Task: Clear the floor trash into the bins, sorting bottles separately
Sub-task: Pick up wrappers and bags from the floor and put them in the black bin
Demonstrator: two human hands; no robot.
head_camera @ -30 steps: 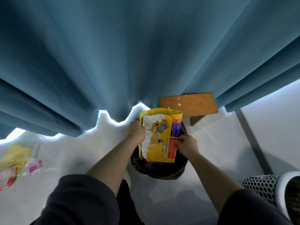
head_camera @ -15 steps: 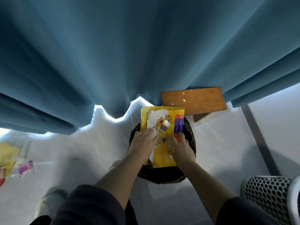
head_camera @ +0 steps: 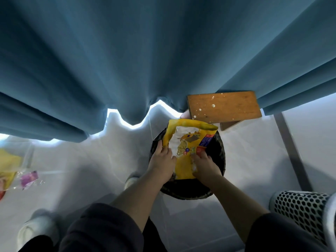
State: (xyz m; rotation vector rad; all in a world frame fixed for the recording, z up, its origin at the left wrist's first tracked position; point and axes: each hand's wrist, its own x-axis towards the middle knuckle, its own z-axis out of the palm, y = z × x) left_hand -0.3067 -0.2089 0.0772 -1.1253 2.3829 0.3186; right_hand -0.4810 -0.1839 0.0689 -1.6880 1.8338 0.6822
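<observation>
We hold a yellow bag (head_camera: 189,142) in both grips over the mouth of a dark bin (head_camera: 185,194). Our left grip (head_camera: 161,163) is clamped on the bag's left edge, fingers curled onto its printed face. Our right grip (head_camera: 205,167) is clamped on its lower right part, fingers bent into the foil, which creases under them. The bag stands roughly upright between the two grips, its top edge bent over a little above the far rim. Its lower end falls within the ring of the rim; whether it is below that rim we cannot tell. The bin sits on the pale floor (head_camera: 94,166) directly beneath the grips, its wall showing on either side of them.

Just beyond the grips, past the bag's top, a wooden board (head_camera: 223,110) flecked with white lies partly under a blue curtain (head_camera: 127,60), which fills the upper view. Well right of the right grip and nearer us stands a white mesh bin (head_camera: 298,211), cut by the frame edge. Well left of the left grip more trash lies on the floor: a yellow wrapper (head_camera: 8,164) and a pink wrapper (head_camera: 29,179), close together. Nearer us than the grips, a pale shoe (head_camera: 131,180) shows just beside the left forearm and a second shoe (head_camera: 34,231) further left. Dark sleeves (head_camera: 101,228) cover our upper arms.
</observation>
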